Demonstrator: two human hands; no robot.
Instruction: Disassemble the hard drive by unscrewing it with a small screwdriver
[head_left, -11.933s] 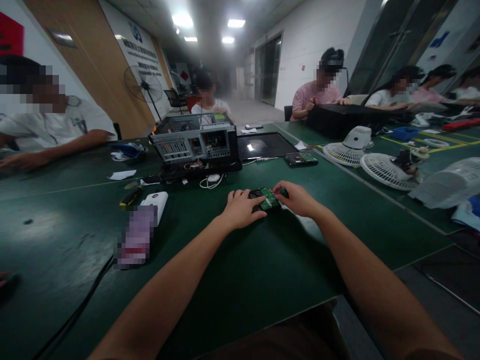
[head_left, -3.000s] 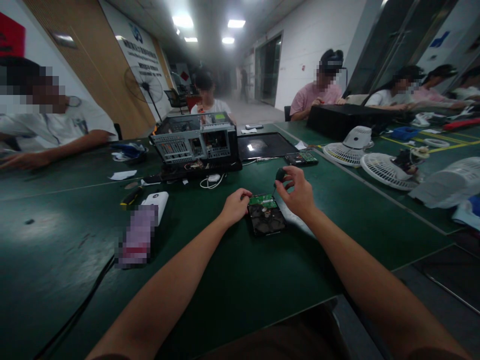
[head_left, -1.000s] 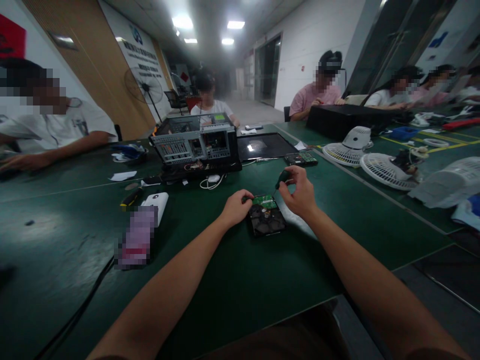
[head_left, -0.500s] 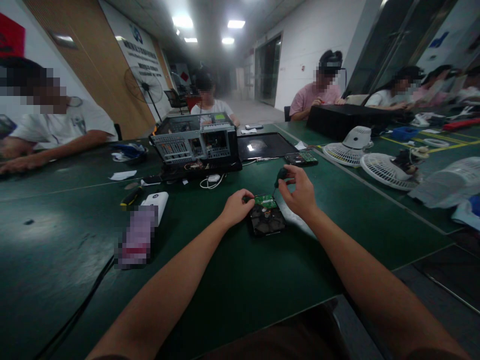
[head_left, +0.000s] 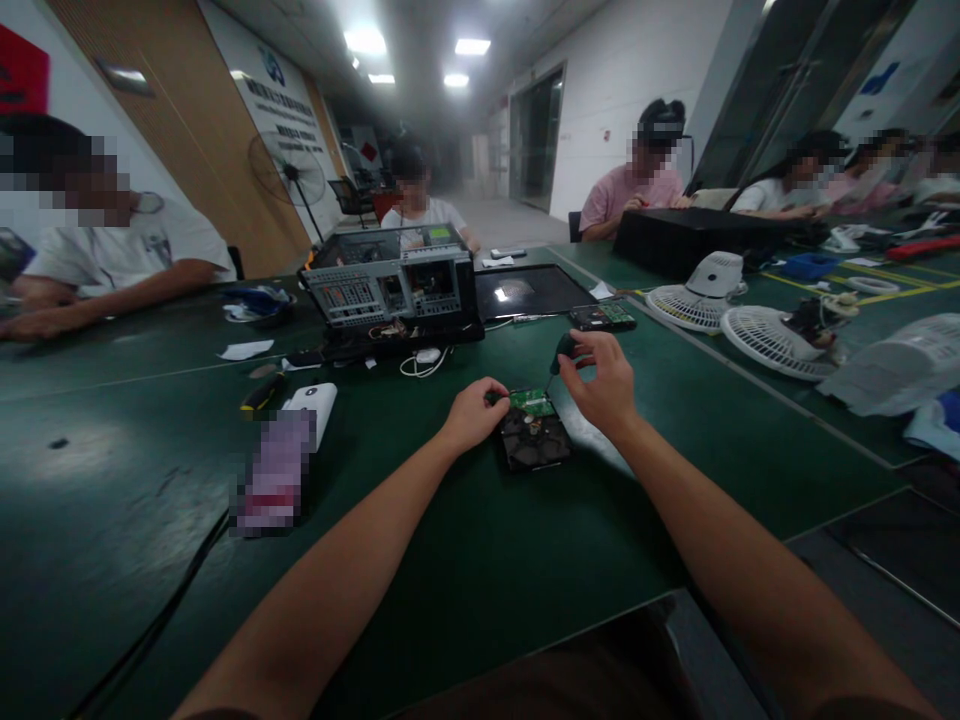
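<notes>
A hard drive [head_left: 535, 444] lies on the green table with its green circuit board [head_left: 530, 403] facing up at the far end. My left hand [head_left: 474, 414] grips the drive's left edge near the board, fingers curled in. In my right hand [head_left: 602, 378] is a screwdriver [head_left: 561, 355] with a dark green handle. Its thin shaft slants down to the right corner of the circuit board. The very tip is too small to make out.
Beyond the drive stands an opened computer case [head_left: 390, 290]. A second hard drive [head_left: 602, 318] lies at the back right, near white fan parts [head_left: 697, 295]. On the left are yellow-black pliers [head_left: 263, 394] and a white power bank [head_left: 321, 412]. Several people sit around the table.
My right hand has shifted very slightly to the right, still around the screwdriver. The left hand and the drive hold their place.
</notes>
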